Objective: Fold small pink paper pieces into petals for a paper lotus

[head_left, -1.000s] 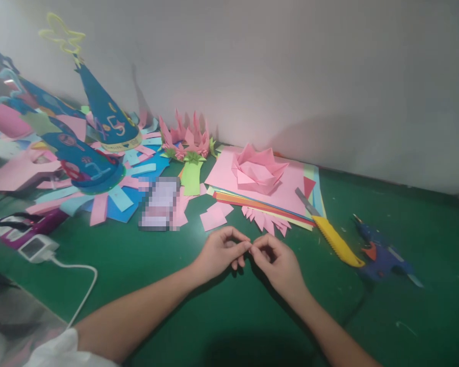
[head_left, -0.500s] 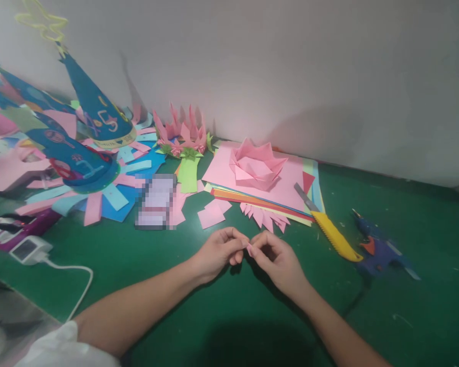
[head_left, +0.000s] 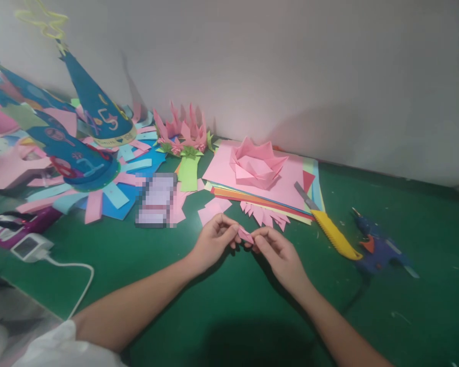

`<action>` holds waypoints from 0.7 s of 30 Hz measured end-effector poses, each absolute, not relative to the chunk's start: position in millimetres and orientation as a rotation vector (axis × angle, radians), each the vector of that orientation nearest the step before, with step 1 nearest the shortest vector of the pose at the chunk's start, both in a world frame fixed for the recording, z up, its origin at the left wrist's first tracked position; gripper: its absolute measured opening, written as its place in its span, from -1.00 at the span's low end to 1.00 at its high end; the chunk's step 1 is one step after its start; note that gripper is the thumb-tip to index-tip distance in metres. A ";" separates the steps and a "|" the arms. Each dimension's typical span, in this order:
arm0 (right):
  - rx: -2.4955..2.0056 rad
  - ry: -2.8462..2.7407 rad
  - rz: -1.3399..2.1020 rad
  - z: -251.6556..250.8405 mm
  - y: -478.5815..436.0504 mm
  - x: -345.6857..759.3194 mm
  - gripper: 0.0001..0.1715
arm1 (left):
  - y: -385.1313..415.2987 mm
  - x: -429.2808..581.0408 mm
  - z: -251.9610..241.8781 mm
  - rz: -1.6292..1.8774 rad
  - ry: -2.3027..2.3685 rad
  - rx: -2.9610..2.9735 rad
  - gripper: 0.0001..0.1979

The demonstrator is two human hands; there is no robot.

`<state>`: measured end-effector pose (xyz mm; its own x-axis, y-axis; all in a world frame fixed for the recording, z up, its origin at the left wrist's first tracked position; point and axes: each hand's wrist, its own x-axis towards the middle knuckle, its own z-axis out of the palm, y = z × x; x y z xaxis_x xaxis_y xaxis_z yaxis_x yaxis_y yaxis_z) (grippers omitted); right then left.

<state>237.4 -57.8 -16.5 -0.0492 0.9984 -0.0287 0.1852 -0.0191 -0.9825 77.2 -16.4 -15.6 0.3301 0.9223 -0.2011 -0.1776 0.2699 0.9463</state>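
Note:
A small folded piece of pink paper (head_left: 246, 235) is stretched between my two hands over the green table (head_left: 199, 326). My left hand (head_left: 217, 240) pinches its left end, and my right hand (head_left: 277, 252) pinches its right end. Just beyond my hands lie pink paper squares (head_left: 215, 208) and a row of pointed pink pieces (head_left: 265, 216). A large folded pink paper flower (head_left: 257, 165) rests on a stack of coloured sheets (head_left: 220, 165) behind them.
A yellow-handled knife (head_left: 336, 235) and a blue glue gun (head_left: 380, 255) lie to the right. A phone (head_left: 155, 200), decorated blue paper cones (head_left: 95, 104), a pink paper crown (head_left: 183, 130) and a white charger (head_left: 30, 248) with its cable are on the left.
My hands have moved slightly apart, my left one a little up and left. More of the folded pink paper now shows between my fingers.

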 end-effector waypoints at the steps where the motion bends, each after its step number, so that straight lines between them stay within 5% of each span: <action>1: -1.338 -1.386 1.167 -16.8 -58.0 237.0 -0.73 | -16.9 77.8 -15.9 0.894 0.931 1.006 -0.63; 18: -1.331 -1.687 0.824 -26.1 -61.3 241.8 -0.99 | -21.2 77.2 -23.5 0.790 0.844 1.113 -0.78; 21: -1.262 -1.705 0.716 -28.2 -61.6 242.5 -0.83 | -18.7 76.7 -17.2 0.859 0.824 0.968 -0.72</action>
